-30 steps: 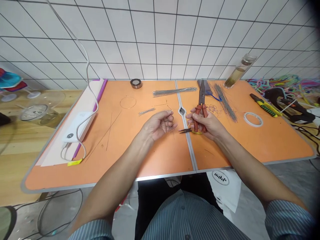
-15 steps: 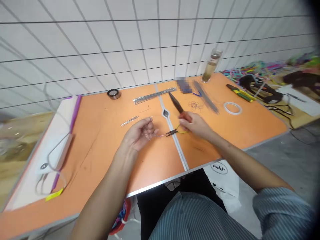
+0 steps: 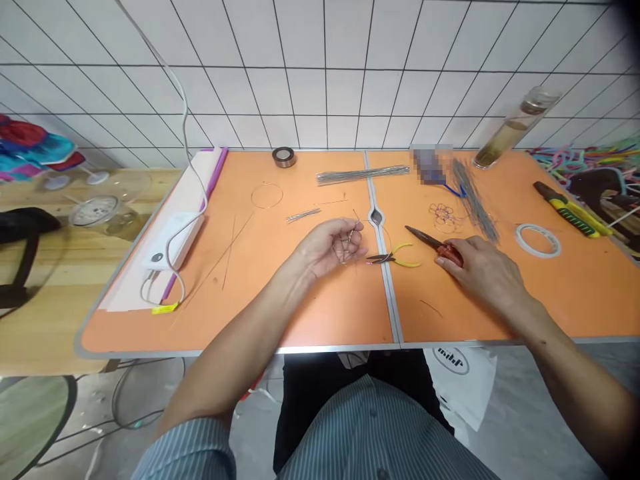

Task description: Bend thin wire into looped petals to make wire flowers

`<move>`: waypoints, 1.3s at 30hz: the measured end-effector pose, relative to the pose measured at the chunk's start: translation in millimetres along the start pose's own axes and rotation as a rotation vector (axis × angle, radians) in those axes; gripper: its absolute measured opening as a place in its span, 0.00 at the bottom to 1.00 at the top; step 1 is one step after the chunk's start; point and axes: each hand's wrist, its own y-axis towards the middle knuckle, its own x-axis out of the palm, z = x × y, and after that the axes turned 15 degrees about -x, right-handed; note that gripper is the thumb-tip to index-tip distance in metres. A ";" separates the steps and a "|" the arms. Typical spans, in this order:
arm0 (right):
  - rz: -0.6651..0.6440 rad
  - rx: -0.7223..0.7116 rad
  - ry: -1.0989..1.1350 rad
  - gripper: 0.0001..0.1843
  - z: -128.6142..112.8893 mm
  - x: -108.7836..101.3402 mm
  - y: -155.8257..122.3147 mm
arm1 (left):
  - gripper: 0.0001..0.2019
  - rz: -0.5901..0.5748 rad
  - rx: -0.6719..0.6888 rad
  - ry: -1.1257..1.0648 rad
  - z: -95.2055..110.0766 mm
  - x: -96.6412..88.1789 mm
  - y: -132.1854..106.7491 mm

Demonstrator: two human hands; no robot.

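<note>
My left hand (image 3: 323, 250) is over the middle of the table, fingers curled around a thin bent wire (image 3: 356, 217) whose ends stick out past the fingertips. To its right, small pliers with yellow handles (image 3: 407, 264) lie across the table's seam, their dark jaws close to my fingers. My right hand (image 3: 490, 270) is closed round the reddish handles of long-nose pliers (image 3: 424, 237); the dark tip points left, low over the tabletop. Just beyond it lies a flower-shaped piece of bent wire (image 3: 444, 215).
Wire bundles (image 3: 363, 175) lie at the back of the orange table (image 3: 310, 313), beside a tape roll (image 3: 284, 157). On the right are a white ring (image 3: 538, 241), a utility knife (image 3: 567, 212) and a glass bottle (image 3: 510, 137). A power strip (image 3: 173, 241) stands left.
My right hand has lowered the long-nose pliers toward the tabletop, to the right of the yellow-handled pliers. My left hand keeps its wire. The view has swung left and levelled.
</note>
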 end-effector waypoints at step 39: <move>0.039 -0.171 1.377 0.09 -105.7 -33.7 96.1 | 0.03 0.071 0.124 0.193 -7.5 -9.6 11.1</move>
